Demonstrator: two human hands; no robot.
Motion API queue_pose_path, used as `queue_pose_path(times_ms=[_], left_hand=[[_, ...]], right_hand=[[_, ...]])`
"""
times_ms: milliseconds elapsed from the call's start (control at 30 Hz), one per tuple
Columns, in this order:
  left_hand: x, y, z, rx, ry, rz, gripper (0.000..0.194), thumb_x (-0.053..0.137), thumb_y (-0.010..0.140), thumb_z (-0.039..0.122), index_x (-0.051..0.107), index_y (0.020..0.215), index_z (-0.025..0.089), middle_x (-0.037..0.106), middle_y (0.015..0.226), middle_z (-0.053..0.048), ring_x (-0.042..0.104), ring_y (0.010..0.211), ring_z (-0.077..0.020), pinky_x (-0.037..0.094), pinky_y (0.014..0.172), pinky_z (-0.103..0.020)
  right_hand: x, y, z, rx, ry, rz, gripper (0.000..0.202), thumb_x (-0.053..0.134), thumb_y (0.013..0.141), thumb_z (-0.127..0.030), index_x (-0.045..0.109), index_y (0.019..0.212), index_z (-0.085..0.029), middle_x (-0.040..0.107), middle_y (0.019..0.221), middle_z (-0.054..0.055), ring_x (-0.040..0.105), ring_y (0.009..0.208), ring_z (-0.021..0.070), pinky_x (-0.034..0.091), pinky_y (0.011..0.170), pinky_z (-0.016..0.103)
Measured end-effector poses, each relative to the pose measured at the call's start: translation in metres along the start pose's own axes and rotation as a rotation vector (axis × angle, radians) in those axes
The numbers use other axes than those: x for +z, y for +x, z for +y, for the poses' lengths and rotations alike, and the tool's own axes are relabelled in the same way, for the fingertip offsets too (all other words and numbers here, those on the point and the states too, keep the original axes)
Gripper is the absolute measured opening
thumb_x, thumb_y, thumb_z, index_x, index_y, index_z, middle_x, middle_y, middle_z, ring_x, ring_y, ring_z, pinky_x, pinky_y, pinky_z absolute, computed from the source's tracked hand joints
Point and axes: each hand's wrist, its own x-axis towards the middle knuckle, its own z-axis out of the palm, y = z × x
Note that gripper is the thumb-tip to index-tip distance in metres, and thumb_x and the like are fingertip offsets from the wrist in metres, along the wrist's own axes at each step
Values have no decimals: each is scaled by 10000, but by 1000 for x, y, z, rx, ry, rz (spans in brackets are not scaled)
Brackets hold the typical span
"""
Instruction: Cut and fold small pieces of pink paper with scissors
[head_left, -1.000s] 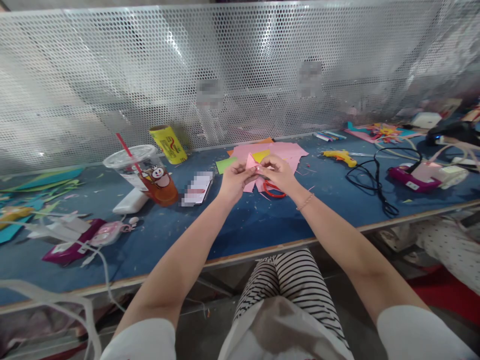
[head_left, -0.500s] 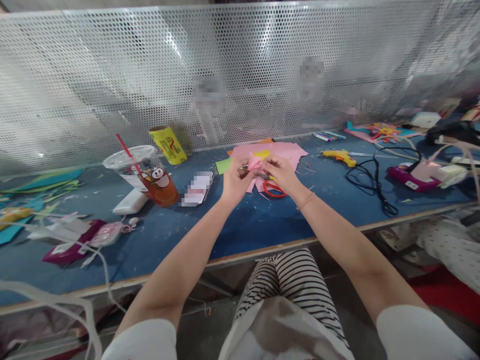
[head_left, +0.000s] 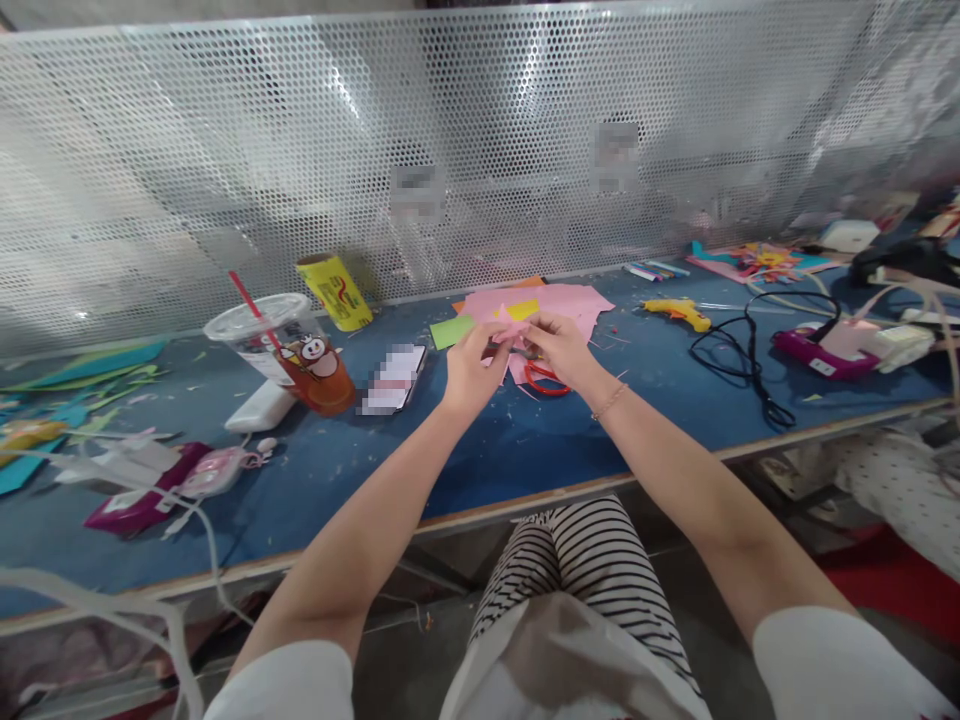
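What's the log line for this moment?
left hand: holding pink paper | right hand: holding same piece | phone: left side | yellow glue gun: right side

No legible words, brand names or numbers anywhere. Yellow tube (head_left: 335, 293): dark print plus a red wavy mark, too blurred to read. Drink cup (head_left: 322, 388): cartoon snowman wearing a crown on its front, no readable name with it; pale label (head_left: 262, 352) on the cup's side, its print illegible. Phone (head_left: 394, 380): lit screen, content partly pixelated, text too small to read. Purple power strip near the cup (head_left: 150, 500): white label, can't make out any wording. Purple power strip at far right (head_left: 825, 360): small white label with dark marks, unreadable.
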Motion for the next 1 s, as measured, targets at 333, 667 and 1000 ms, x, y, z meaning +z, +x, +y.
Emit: queue_pose_path(times_ms=[333,667,1000], left_hand=[[2,-2,-5,-177,-137,-5,177,586,727,227,572,899,184,631,808,-12,602,705,-96,480,668,-224],[5,5,-3,-570,-661,-38,253,644,681,292,523,862,163,618,609,8,614,541,-111,513,574,-246],[4,8,-4,-685,-874,-46,222,693,620,242,542,755,149,602,660,24,610,625,-90,535,685,-278]], right_hand=[[1,-1,1,-34,53,-47,200,643,668,-340,550,714,-169,494,599,-37,437,513,60,376,506,219],[-4,-1,-3,-103,-138,-83,135,580,706,-290,564,773,-174,516,654,-21,453,549,79,389,509,229],[-2,-1,-3,-266,-438,-26,109,601,697,-280,559,725,-184,566,752,11,514,684,118,421,644,276]])
